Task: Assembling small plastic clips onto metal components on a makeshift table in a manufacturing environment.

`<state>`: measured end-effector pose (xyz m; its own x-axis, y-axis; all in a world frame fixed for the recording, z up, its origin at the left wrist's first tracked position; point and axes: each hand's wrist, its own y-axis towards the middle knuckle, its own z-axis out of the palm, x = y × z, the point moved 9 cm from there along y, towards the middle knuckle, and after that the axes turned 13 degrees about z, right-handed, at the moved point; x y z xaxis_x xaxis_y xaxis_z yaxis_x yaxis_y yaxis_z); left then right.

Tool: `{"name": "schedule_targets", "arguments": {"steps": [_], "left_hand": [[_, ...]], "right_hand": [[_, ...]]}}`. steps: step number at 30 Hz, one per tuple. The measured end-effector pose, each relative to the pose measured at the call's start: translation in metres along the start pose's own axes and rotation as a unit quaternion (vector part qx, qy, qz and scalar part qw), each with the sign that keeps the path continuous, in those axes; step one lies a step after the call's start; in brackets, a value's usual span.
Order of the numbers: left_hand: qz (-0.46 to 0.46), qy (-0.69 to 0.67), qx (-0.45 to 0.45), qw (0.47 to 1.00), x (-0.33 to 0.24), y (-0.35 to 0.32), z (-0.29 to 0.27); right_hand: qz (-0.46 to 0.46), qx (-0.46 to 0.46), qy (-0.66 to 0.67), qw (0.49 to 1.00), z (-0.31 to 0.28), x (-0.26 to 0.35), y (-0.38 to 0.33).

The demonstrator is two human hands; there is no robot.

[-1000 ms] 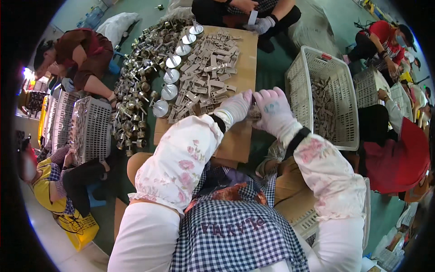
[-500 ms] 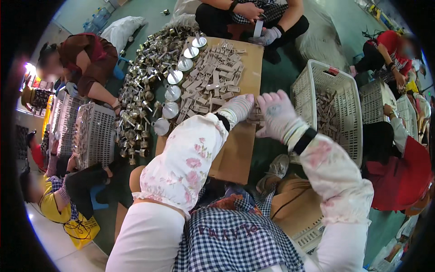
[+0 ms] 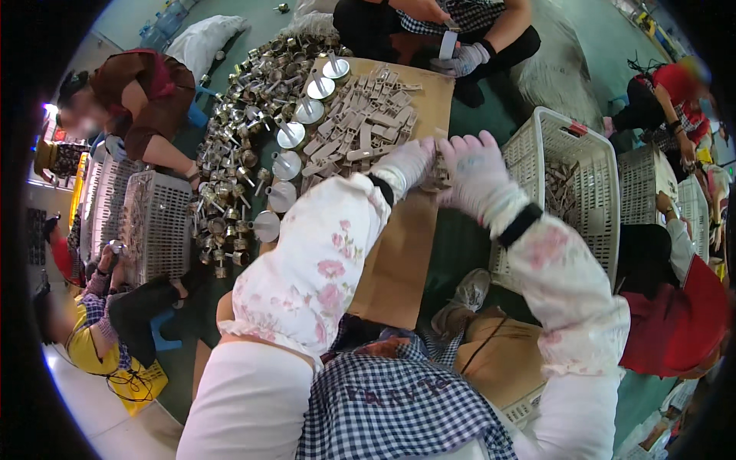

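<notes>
My gloved hands meet over the right edge of a cardboard sheet (image 3: 391, 268). My left hand (image 3: 409, 163) is closed in a pinch, and my right hand (image 3: 477, 175) has its fingers curled in from the other side. A small beige plastic piece (image 3: 438, 175) shows between them, mostly covered by the fingers. Just beyond my left hand lies a pile of similar beige plastic parts (image 3: 368, 123). Along the sheet's left side runs a row of round white discs with metal stems (image 3: 291, 136).
Many metal cup-shaped parts with stems (image 3: 226, 165) cover the floor to the left. A white plastic crate (image 3: 606, 207) with beige parts stands at right. Across the sheet sits a co-worker whose gloved hand (image 3: 460, 60) holds a pale piece. More people and crates (image 3: 157, 230) are on both sides.
My hands have come slightly closer together, and the right fingers are curled in more. The co-worker opposite has shifted their hands. The whole view has turned a little.
</notes>
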<state>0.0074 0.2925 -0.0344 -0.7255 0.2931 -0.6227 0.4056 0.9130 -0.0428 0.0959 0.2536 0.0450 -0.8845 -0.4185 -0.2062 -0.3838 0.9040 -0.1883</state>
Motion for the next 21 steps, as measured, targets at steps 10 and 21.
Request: {"name": "schedule_targets", "arguments": {"steps": [10, 21], "left_hand": [[-0.056, 0.079, -0.038, 0.995, -0.029, -0.003, -0.028], [-0.091, 0.076, -0.013, 0.993, 0.022, 0.073, -0.033]], "right_hand": [[0.001, 0.209, 0.243, 0.947, 0.033, -0.039, 0.077], [0.081, -0.055, 0.077, 0.992, 0.006, -0.034, 0.087]]}}
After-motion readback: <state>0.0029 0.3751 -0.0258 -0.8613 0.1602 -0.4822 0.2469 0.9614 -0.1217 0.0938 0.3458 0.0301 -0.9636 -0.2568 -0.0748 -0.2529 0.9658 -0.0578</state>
